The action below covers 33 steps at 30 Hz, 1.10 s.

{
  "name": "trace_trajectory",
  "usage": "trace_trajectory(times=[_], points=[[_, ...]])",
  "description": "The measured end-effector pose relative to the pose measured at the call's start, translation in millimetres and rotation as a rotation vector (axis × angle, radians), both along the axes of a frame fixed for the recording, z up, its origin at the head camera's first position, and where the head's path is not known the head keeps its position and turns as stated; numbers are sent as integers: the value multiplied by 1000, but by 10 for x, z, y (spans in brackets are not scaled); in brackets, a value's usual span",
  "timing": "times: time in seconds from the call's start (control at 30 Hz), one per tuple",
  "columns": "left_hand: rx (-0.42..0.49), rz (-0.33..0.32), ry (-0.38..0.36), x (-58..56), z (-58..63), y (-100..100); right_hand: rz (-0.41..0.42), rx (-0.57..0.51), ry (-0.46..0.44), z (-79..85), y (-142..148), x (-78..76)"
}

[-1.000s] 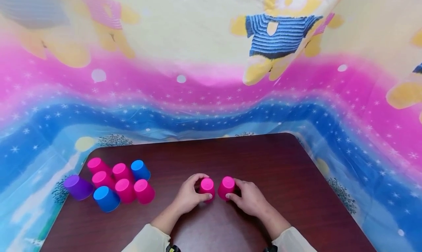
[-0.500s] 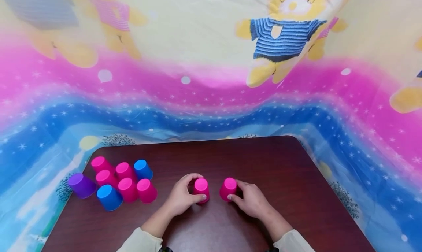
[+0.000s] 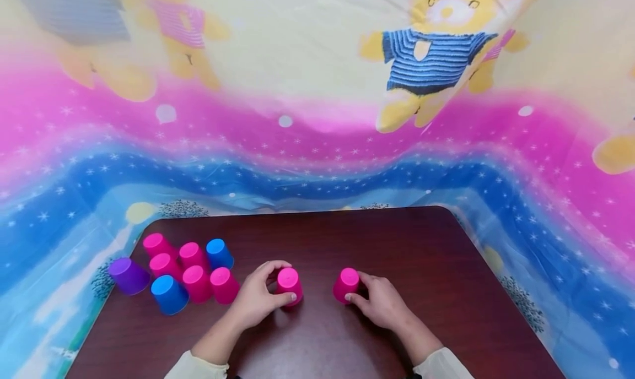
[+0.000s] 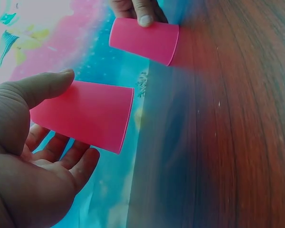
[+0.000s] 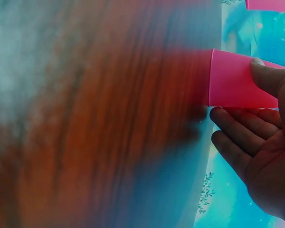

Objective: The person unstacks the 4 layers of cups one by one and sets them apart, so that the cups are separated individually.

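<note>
Near the middle of the table, my left hand (image 3: 255, 300) grips an upside-down pink plastic cup (image 3: 290, 288), its thumb on the near side and fingers round the back. In the left wrist view this cup (image 4: 92, 114) lies between thumb and fingers; whether its rim touches the table, I cannot tell. To its right, my right hand (image 3: 381, 302) holds a second pink cup (image 3: 346, 286), also mouth down, with thumb and fingers. The right wrist view shows that thumb pressing the cup's side (image 5: 232, 83). A gap of bare wood separates the two cups.
At the table's left stands a cluster of upside-down cups: several pink ones (image 3: 197, 285), a blue cup (image 3: 170, 296) in front, another blue cup (image 3: 220, 255) at the back, and a purple cup (image 3: 130, 277) at the far left. A printed cloth (image 3: 297, 164) hangs behind the dark wooden table (image 3: 387, 236).
My left hand has moved left with its pink cup, widening the gap between the two held cups. The right hand and its cup have stayed nearly in place. The head view has shifted slightly.
</note>
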State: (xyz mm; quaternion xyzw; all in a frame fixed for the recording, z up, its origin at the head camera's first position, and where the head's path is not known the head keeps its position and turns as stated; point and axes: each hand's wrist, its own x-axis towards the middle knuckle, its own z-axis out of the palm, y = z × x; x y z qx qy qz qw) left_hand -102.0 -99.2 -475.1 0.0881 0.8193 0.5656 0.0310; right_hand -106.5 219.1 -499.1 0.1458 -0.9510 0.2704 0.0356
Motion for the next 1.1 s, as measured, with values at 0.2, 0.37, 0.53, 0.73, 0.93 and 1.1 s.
trace_trajectory(times=[0.2, 0.37, 0.53, 0.73, 0.93, 1.1], points=[[1, 57, -28, 103, 7, -167, 2, 0, 8, -20, 0, 9], [-15, 110, -86, 197, 63, -353, 4, -1, 11, -38, 2, 1], [-40, 161, -129, 304, 166, -523, 3, -2, 23, -35, 13, -17], [-59, 207, -149, 417, 224, -661, 0, 10, -18, -39, 23, -14], [-71, 210, -116, 450, 241, -774, -13, 18, -18, -36, 19, -19], [-72, 230, -122, 512, 233, -905, -19, 19, -31, -33, 16, -9]])
